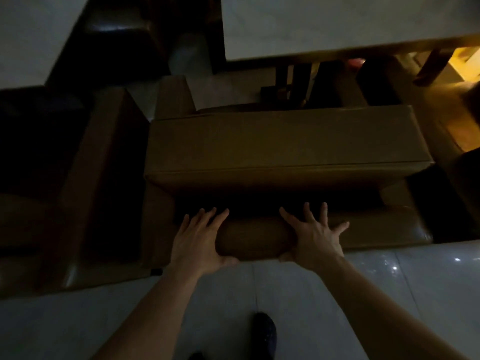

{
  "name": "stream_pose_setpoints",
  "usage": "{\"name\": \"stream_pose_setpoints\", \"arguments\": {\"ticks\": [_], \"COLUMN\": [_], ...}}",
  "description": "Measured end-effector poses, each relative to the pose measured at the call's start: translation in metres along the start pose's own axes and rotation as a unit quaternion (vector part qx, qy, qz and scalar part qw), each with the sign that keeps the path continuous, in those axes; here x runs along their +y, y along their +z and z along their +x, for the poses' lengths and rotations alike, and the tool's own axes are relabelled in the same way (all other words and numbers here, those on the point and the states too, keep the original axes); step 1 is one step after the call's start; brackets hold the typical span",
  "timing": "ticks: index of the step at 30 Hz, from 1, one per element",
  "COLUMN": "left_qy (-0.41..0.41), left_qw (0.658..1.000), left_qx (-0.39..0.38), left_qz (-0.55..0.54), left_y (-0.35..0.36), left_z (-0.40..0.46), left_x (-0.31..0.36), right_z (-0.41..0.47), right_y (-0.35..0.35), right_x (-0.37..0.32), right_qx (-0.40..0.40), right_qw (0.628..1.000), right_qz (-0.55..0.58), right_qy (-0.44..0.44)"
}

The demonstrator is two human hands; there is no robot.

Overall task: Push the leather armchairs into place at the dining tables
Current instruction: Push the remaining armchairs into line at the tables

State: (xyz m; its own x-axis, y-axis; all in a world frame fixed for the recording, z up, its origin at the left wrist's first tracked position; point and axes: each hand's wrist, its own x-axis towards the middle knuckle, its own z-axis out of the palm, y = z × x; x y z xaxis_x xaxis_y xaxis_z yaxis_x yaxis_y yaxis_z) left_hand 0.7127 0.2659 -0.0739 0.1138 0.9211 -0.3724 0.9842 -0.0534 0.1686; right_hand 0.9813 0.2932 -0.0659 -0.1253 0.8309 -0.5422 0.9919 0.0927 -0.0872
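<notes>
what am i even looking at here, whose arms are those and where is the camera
There is only one picture. It comes from a camera worn on a person's head, looking forward and down, so the bare arms reaching in from the bottom are that person's own. The left hand and right hand are spread open, palms pressed on the rounded top of a brown leather armchair's backrest. Nothing is gripped; it looks like a push. Ahead stands a pale dining table, another at top left. The room is dim, the floor shiny tile, and a dark shoe shows below.
</notes>
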Motion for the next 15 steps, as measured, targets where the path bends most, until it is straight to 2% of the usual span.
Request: {"name": "stream_pose_setpoints", "arguments": {"ticks": [6,15], "left_qy": [-0.014,-0.014], "left_qw": [0.999,0.997], "left_qx": [0.025,0.051], "left_qz": [-0.025,-0.048], "left_y": [0.006,0.017], "left_z": [-0.004,-0.02], "left_x": [-0.004,-0.004], "right_z": [-0.002,-0.012], "right_y": [0.01,0.016], "right_x": [0.001,-0.004], "right_qx": [0.042,0.043], "right_qw": [0.999,0.999], "right_qz": [-0.004,-0.006], "right_qy": [-0.007,-0.014]}}
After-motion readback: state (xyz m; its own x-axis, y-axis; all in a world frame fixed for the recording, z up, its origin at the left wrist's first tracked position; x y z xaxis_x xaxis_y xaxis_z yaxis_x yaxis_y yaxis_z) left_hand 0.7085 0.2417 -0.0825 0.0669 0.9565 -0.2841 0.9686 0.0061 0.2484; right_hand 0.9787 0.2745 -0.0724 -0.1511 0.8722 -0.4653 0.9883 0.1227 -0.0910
